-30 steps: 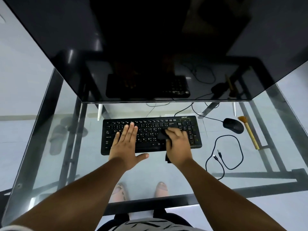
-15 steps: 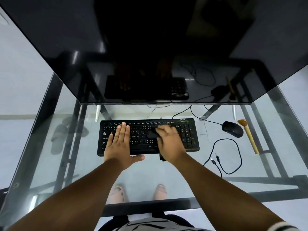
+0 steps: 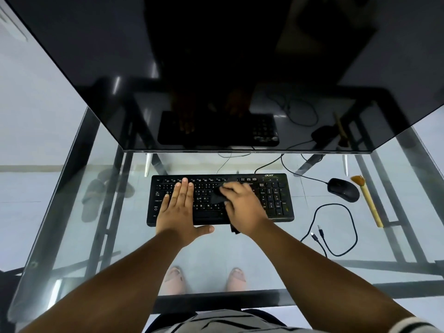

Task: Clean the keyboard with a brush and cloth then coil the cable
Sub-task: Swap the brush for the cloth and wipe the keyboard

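Black keyboard [image 3: 276, 200] on glass worktop [image 3: 240, 251], left hand [image 3: 179, 209] flat, fingers spread on its left keys, right hand [image 3: 242, 207] bunched around dark cloth [image 3: 219, 197] mid-keyboard, brush [image 3: 367, 200] beyond mouse [image 3: 343, 189] right of keyboard, loose cable [image 3: 336, 227] near keyboard's right end

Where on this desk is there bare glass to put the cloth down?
Bare glass lies left of the keyboard, out to the desk edge, and in front of it between the forearms. The right side is crowded: mouse, brush, looped cable.
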`<state>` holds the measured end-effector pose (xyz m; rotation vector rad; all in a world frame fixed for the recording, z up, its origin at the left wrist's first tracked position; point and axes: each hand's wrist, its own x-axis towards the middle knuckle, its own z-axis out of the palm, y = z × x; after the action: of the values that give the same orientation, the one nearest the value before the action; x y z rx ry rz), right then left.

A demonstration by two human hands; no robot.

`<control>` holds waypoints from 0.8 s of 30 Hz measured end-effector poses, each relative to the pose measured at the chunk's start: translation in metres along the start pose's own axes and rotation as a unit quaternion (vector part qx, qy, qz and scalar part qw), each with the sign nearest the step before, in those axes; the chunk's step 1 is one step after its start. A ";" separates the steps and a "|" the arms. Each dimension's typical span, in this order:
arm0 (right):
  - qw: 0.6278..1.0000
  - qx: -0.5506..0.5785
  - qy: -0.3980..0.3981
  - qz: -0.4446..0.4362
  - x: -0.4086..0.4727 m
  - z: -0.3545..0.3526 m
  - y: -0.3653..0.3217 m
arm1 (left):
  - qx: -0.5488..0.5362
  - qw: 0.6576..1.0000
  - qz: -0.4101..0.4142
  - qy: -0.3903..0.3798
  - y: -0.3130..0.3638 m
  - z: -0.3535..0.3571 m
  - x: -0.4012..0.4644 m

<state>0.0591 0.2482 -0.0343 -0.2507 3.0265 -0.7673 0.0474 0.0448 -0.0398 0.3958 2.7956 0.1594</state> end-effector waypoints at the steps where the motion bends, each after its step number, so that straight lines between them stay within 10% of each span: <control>1: 1.000 0.002 -0.015 -0.018 -0.002 -0.001 0.002 | 0.000 1.000 0.000 -0.003 0.000 0.000 0.000; 8: 0.987 -0.028 0.095 0.130 0.010 -0.019 0.031 | 0.005 1.000 0.001 -0.006 -0.001 0.000 0.001; 17: 0.999 -0.007 -0.035 -0.013 0.023 -0.009 -0.007 | 0.009 1.000 0.000 -0.011 -0.002 0.000 0.001; 24: 0.994 -0.020 0.047 0.100 0.037 -0.012 0.009 | 0.022 1.000 0.003 -0.013 -0.002 -0.002 0.000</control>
<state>0.0211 0.2560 -0.0273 0.0914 3.0933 -0.7241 0.0460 0.0425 -0.0382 0.4136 2.7772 0.0926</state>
